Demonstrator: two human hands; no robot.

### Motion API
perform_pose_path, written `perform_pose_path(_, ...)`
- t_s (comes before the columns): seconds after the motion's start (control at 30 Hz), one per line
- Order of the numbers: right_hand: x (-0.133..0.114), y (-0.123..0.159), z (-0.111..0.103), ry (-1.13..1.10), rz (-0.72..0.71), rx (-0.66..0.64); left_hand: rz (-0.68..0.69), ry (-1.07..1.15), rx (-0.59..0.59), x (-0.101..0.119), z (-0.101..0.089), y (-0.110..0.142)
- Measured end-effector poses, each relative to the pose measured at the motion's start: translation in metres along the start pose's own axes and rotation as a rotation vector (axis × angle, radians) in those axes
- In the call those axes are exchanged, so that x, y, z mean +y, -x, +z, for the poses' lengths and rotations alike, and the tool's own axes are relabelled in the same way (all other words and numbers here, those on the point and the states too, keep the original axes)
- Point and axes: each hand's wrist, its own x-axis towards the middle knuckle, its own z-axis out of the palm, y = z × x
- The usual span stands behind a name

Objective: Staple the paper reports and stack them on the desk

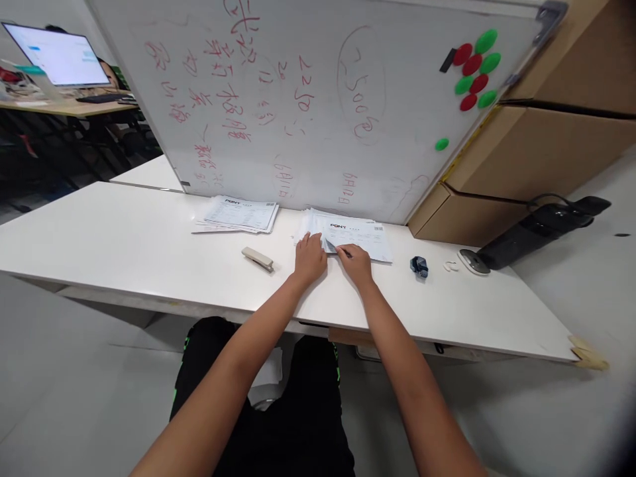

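Note:
A stack of printed sheets (pixel 355 235) headed "PONY" lies on the white table in front of the whiteboard. My left hand (pixel 311 257) rests on the stack's near left corner, fingers stretched forward over the paper. Beside it, my right hand (pixel 356 263) is closed in a pinch on a thin dark pointed thing (pixel 344 252) at the near edge of the sheets. Its exact kind is too small to tell. Between the hands a small grey corner shows at the paper. A beige stapler (pixel 258 259) sits to the left of my hands, apart from them.
Another stack of sheets (pixel 238 215) lies at left. The whiteboard (pixel 318 86) stands at the table's back, cardboard boxes (pixel 556 152) beside it. Rightward are a dark blue object (pixel 419 267), white earbuds (pixel 451 266), a mouse (pixel 474 262) and a black bottle (pixel 536 232).

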Motion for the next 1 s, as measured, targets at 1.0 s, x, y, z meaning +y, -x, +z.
perform_pose_path(1.0, -0.027, 0.006, 0.002, 0.192, -0.264, -0.011, -0.417, 1.526, -0.032, -0.011, -0.014, -0.007)
